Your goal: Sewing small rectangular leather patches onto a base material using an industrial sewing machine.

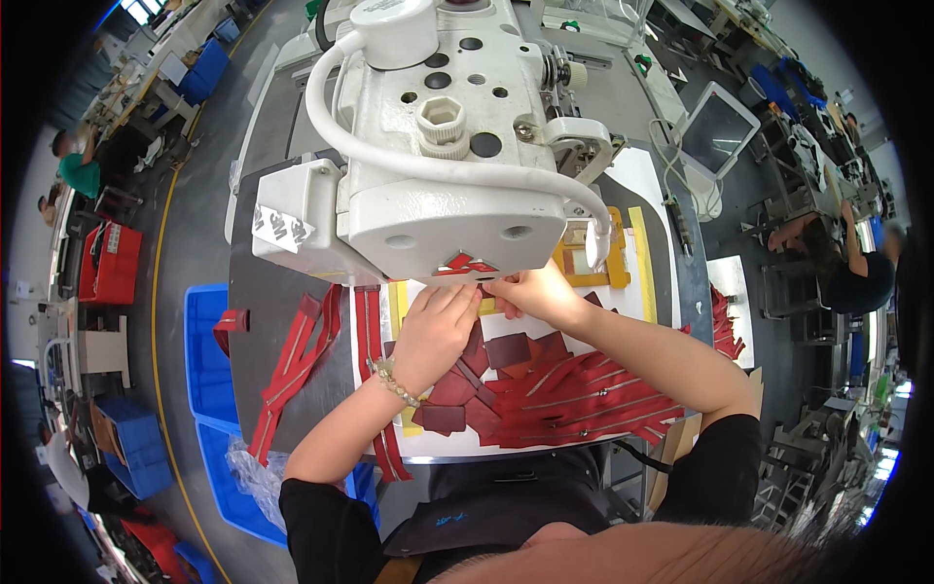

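Both my hands meet under the front of a white sewing machine head [448, 229]. My left hand [443, 326], with a beaded bracelet at its wrist, has its fingers bent together and their tips on a small dark red piece [488, 292]. From the other side my right hand [538, 298] pinches the same piece; the machine and fingers hide most of it. Close below lie several loose dark red patches [449, 389] and a spread bundle of red zipper strips [584, 394]. Left of my left hand, a red zipper strip [368, 326] hangs over the table's front edge.
More red zipper strips [292, 375] lie on the dark left tabletop. Blue bins [207, 380] stand below on the left. A yellow frame [617, 248] sits behind my right hand, with a screen [718, 131] farther right. Other people sit at benches on both sides.
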A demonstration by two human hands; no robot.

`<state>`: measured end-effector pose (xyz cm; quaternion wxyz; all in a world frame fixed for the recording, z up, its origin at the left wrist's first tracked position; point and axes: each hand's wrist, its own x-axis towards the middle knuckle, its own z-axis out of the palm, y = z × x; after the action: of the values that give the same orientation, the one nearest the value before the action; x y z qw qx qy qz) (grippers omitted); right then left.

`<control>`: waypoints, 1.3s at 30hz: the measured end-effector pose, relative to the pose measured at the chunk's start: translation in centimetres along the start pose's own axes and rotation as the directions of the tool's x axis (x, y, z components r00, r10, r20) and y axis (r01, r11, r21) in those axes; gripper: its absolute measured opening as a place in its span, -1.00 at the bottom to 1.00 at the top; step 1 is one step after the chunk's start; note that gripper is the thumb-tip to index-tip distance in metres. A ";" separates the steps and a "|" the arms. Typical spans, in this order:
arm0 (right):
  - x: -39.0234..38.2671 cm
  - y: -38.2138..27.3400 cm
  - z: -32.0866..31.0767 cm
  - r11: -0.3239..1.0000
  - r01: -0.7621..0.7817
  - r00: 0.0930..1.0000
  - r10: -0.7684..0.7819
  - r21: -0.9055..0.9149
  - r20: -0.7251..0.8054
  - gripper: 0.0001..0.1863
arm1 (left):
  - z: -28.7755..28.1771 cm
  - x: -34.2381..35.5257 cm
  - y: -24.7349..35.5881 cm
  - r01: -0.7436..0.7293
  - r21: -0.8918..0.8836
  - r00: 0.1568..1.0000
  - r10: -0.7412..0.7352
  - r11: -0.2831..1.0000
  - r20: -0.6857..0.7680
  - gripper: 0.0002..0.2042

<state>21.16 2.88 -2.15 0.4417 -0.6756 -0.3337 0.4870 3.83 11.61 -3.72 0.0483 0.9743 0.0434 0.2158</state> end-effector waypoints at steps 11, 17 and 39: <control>-0.6 -0.3 -1.1 0.991 0.058 0.998 -0.054 -0.121 0.034 -0.82 | -0.4 0.5 -0.1 0.039 -0.035 0.999 -0.038 0.999 0.028 -0.79; 0.0 2.8 -4.3 0.249 0.773 0.526 -0.766 -0.583 0.371 -0.80 | -0.4 -0.6 -2.0 -0.021 -0.193 0.994 0.041 0.981 0.097 -0.69; -2.2 2.9 -4.4 0.070 0.696 0.565 -0.667 -0.715 0.485 -0.50 | -3.3 0.5 2.3 0.027 -0.269 0.996 -0.004 0.963 0.088 -0.70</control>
<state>24.72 -1.39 -3.47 0.2087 -0.5514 -0.8077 -0.0062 3.05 9.67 -0.25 0.1840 0.9667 0.0192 0.1768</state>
